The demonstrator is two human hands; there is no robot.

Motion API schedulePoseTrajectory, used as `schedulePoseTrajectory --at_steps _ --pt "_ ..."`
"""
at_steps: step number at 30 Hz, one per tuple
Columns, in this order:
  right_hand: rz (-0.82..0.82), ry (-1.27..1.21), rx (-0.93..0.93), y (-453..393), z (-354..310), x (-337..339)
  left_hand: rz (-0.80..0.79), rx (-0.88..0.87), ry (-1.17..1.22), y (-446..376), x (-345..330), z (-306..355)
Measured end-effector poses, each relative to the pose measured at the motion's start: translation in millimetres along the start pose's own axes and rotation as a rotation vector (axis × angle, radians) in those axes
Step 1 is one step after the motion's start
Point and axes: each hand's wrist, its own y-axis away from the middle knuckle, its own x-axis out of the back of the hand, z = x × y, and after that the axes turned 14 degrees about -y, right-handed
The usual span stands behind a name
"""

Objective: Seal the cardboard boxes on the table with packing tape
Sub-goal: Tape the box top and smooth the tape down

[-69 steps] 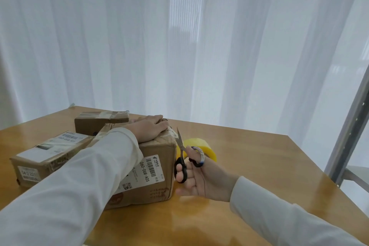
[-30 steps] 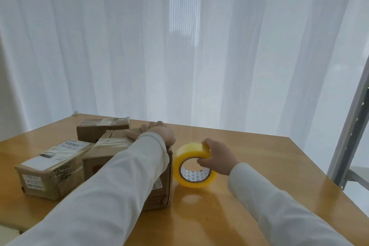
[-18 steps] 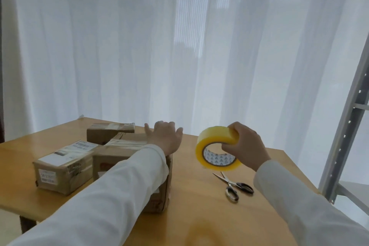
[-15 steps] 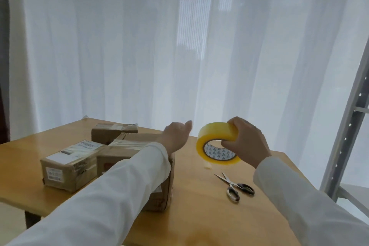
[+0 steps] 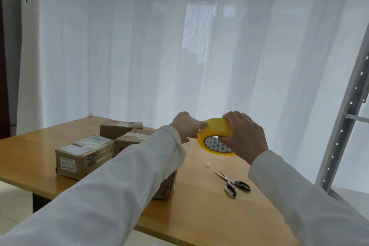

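- Our right hand [image 5: 244, 137] grips the tape roll [image 5: 216, 137] from above, fingers curled over its yellow rim, holding it in the air above the bench [image 5: 199, 209].
- Our left hand [image 5: 187, 128] meets the roll on its other side; thumb and fingertips pinch at the rim, though we cannot tell whether they have caught the tape end.
- The roll is tilted, its printed core facing us.
- Below it a small pale scrap [image 5: 207, 163] lies on the bench.
- Scissors [image 5: 232, 183] lie flat nearer the bench's right edge, blades slightly parted and pointing away from us.
- Three boxes sit towards the left edge: the middle box [image 5: 129, 140], mostly hidden under our left sleeve [image 5: 119, 185]; the labelled box [image 5: 83, 155] touching its left side; the far box [image 5: 119, 128] near the back edge.
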Motion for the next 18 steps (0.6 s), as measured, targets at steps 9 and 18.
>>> schedulePoseTrajectory --at_steps 9,18 --pt "0.031 -0.002 0.04 9 11 12 0.126 0.019 0.117 6 -19 -4" --pt "-0.171 0.295 0.169 30 43 -4 0.279 -0.139 -0.187 13 -51 14"
